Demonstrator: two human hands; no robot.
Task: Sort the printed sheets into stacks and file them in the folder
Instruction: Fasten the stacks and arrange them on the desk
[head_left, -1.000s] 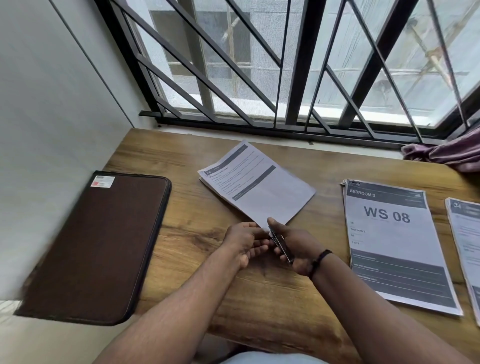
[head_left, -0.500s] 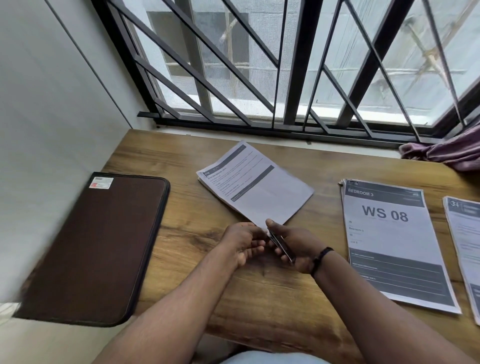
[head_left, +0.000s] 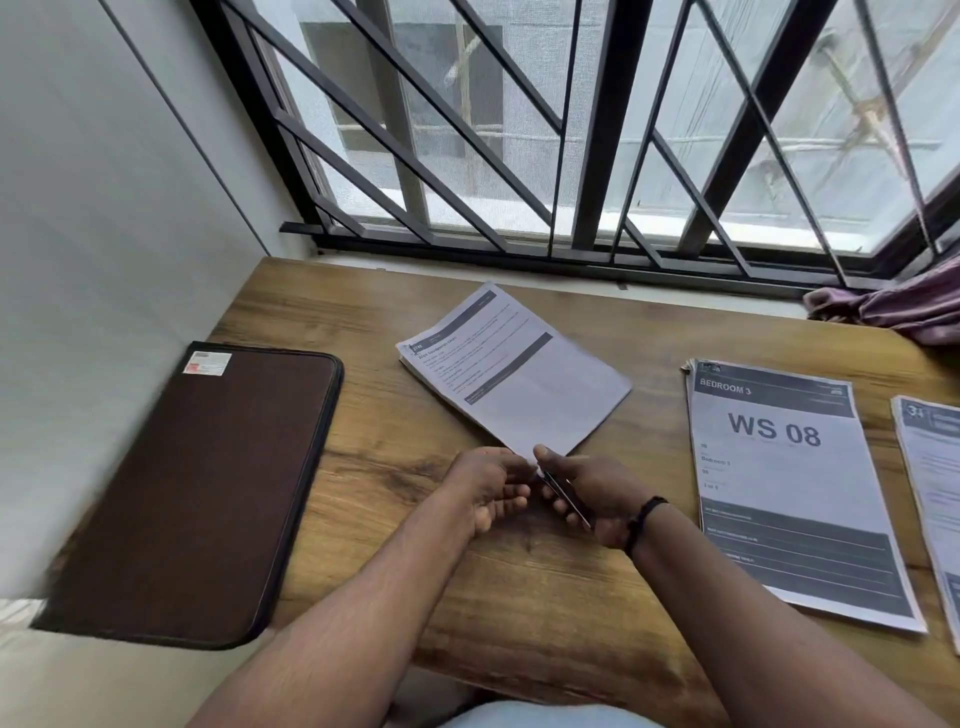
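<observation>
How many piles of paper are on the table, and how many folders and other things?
Paper stacks: 3, the tilted stack, the WS 08 stack, the stack at the right edge
Brown folder: 1
Purple cloth: 1
Thin dark object held in the right hand: 1
Total: 6

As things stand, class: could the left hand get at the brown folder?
Probably yes. The folder lies closed on that side, with bare table between it and the left hand, whose curled fingers seem to hold nothing.
</observation>
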